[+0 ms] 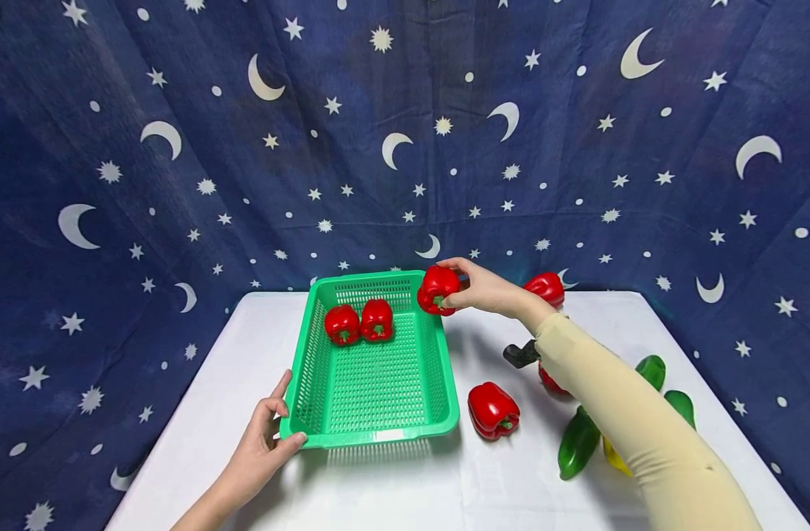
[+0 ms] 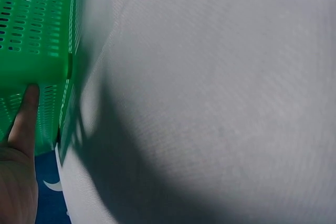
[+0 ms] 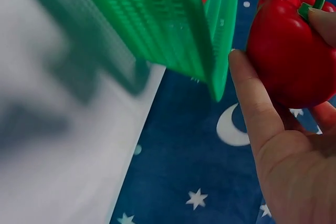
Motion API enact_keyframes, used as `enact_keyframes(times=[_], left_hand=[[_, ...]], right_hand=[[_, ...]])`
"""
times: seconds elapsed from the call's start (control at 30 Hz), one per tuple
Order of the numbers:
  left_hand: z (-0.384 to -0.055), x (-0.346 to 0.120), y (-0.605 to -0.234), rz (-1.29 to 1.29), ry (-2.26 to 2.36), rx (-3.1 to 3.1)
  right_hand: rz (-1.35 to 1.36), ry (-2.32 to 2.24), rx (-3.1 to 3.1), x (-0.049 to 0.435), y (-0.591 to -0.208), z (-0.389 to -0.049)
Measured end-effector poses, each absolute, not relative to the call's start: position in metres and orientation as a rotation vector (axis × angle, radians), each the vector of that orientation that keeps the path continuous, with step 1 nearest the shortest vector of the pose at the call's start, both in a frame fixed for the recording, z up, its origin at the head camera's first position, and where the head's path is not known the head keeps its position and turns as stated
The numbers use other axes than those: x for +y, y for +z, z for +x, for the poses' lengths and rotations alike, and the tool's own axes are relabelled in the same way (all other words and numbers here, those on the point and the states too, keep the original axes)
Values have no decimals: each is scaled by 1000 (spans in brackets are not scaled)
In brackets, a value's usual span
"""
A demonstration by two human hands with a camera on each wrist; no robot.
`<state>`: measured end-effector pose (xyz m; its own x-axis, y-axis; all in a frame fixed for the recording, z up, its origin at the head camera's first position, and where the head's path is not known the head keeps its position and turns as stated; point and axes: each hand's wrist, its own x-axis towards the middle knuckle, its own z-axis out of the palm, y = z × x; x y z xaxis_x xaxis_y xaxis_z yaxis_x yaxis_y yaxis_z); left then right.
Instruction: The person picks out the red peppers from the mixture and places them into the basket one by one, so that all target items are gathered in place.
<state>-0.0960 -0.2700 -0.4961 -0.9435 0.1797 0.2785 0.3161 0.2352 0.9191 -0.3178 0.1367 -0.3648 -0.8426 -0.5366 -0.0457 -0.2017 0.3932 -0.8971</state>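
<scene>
A red bell pepper (image 1: 438, 290) with a green stem is held by my right hand (image 1: 481, 290) over the far right corner of the green plastic basket (image 1: 453, 398). The right wrist view shows thumb and fingers around this pepper (image 3: 294, 51), with the basket wall (image 3: 184, 24) beside it. Inside the basket, two red bell peppers (image 1: 342, 325) sit side by side toward the back left. My left hand (image 1: 259, 439) holds the basket's near left corner, thumb on the rim. In the left wrist view one finger (image 2: 27, 116) lies along the basket's outer side.
Right of the basket lies another red bell pepper (image 1: 493, 411). Further right are more red peppers (image 1: 546, 287), green vegetables (image 1: 579, 442) and a yellow one (image 1: 615, 457), partly hidden by my right sleeve. A patterned blue curtain (image 1: 405, 184) hangs behind the white table (image 1: 392, 494).
</scene>
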Motion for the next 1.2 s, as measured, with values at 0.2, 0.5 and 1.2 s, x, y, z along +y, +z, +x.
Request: enact_keyframes(times=[0.2, 0.5, 1.2], left_hand=[[-97, -270, -498, -480, -1814, -2383], [-97, -270, -498, -487, -1814, -2403], [-97, -272, -499, -475, -1822, -2383]], right_hand=[[-706, -1440, 2286, 120, -360, -315], [-798, -1453, 2243, 93, -356, -316], [-849, -1349, 2247, 24, -354, -309]])
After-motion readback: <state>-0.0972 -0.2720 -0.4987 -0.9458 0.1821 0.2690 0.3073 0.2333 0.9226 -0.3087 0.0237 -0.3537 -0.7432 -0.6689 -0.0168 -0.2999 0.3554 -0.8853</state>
